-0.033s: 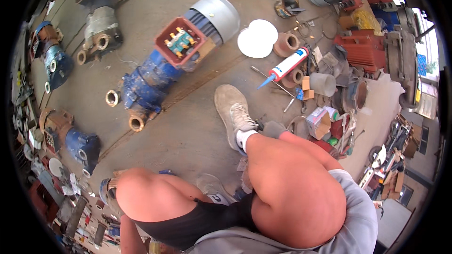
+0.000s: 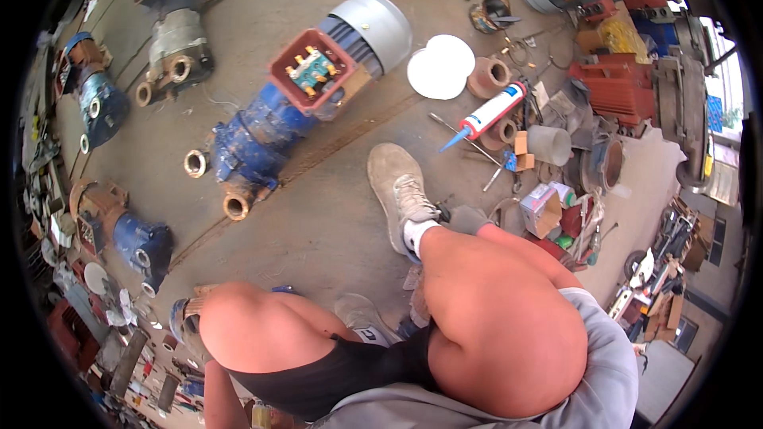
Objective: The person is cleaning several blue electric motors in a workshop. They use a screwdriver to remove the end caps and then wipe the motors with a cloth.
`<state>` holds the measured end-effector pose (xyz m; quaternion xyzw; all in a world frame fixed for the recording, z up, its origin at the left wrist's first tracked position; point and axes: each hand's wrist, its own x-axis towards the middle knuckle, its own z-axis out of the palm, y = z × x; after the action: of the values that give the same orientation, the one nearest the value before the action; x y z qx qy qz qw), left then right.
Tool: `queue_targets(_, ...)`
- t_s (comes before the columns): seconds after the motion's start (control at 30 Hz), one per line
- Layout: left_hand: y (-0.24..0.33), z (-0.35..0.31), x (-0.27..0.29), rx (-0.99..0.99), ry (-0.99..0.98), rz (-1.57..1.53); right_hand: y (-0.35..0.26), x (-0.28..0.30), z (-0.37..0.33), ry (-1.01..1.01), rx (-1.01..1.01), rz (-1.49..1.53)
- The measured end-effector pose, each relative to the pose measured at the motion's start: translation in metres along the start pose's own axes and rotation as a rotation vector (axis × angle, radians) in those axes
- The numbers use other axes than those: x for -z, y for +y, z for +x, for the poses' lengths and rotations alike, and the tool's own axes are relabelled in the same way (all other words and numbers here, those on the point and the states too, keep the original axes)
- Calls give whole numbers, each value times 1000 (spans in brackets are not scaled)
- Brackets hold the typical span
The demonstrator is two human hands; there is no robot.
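I look down over my two bare knees and a worn beige shoe [image 2: 397,191] on the concrete floor. My right hand [image 2: 467,218], in a grey glove, shows just past the right knee beside the shoe; its fingers are hidden. My left hand [image 2: 187,319], also gloved, sits low beside the left knee, mostly covered by the leg. A blue electric motor-pump [image 2: 262,135] with an open red terminal box [image 2: 311,70] and a grey fan cover lies ahead of the shoe. A white sealant cartridge [image 2: 489,115] with a blue nozzle lies to the right.
Two white discs [image 2: 439,67] and clay-coloured rings lie near the cartridge. Red and grey motors [image 2: 616,83], boxes and loose tools crowd the right side. More blue and rusty pumps [image 2: 139,242] line the left edge.
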<state>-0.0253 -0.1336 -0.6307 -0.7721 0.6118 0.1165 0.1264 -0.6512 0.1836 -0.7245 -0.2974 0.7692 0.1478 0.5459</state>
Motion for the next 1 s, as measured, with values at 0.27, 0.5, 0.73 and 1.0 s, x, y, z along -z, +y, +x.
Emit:
queue_targets(0.27, -77, 27, -18, -103, -65, -19, 2, 10, 1, 477, -29, 188)
queue_targets(0.5, -20, 64, 12, -128, -510, 109, -10, 128, -50, 1076, 306, 743)
queue_targets(0.73, 421, 18, 176, -908, -151, -540, -56, 297, 11, 1059, 709, 1667)
queue_targets(1.0, 639, -29, 63, -987, 114, -3, -95, 349, 142, 932, 683, 1813)
